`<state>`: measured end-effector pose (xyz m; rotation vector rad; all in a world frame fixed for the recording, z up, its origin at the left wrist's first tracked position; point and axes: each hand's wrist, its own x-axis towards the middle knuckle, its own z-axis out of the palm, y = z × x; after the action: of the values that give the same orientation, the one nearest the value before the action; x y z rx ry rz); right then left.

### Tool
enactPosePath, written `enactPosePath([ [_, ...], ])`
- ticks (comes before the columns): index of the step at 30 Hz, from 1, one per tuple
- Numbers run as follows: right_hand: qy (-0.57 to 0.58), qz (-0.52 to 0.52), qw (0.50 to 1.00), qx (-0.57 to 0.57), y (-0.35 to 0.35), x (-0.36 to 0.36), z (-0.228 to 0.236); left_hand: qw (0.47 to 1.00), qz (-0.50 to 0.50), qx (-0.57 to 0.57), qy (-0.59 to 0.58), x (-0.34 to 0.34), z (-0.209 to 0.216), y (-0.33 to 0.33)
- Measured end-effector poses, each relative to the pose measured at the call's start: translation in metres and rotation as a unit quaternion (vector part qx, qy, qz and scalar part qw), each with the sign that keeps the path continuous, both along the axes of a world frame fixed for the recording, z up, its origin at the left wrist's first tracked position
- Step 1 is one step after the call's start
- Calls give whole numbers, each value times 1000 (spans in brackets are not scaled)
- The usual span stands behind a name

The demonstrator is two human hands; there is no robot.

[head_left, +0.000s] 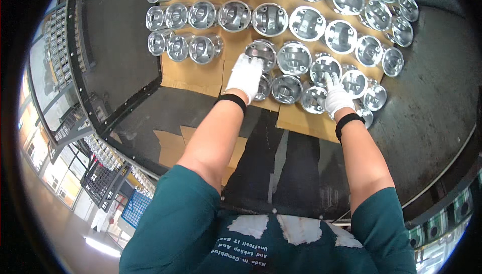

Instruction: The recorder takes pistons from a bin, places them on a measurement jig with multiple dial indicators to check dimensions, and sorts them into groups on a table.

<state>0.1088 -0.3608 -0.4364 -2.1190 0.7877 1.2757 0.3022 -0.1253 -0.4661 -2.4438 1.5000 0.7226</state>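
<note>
A: Left hand (244,77)?
B: Gloved, fingers straight and together, tips at the near rim of a metal piston (263,52). Gripping or only touching, can't tell.
A: Right hand (336,94)?
B: Gloved, fingers slightly spread, tips over the near edge of a second piston (325,66). Grip unclear too.
A: Around them?
B: Piston rows (270,19) beyond the fingers, more just beside. Cardboard (188,77) shows left of the left fingers, black surface (422,68) right of the right ones.
</note>
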Motion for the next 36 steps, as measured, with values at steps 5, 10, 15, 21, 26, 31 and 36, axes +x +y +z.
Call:
enactPosePath([
  [5,84,28,995,-36,0,-4,-53,994,-61,89,27,-13,-31,-41],
  [10,-111,-83,987,-77,26,-27,-78,987,-44,134,75,-9,-54,-39],
  [15,-111,-131,982,-79,29,-27,-82,993,-78,74,58,1,-51,-36],
  [21,-94,-126,986,-56,30,-33,-42,990,-55,121,41,-3,-28,-32],
  [26,-173,-151,973,-4,42,-72,52,989,-28,130,59,5,49,-2],
  [31,-116,-290,950,12,30,-86,229,991,41,105,70,18,173,16],
  [36,-173,-395,898,-88,25,-146,390,990,124,11,65,24,297,28],
])
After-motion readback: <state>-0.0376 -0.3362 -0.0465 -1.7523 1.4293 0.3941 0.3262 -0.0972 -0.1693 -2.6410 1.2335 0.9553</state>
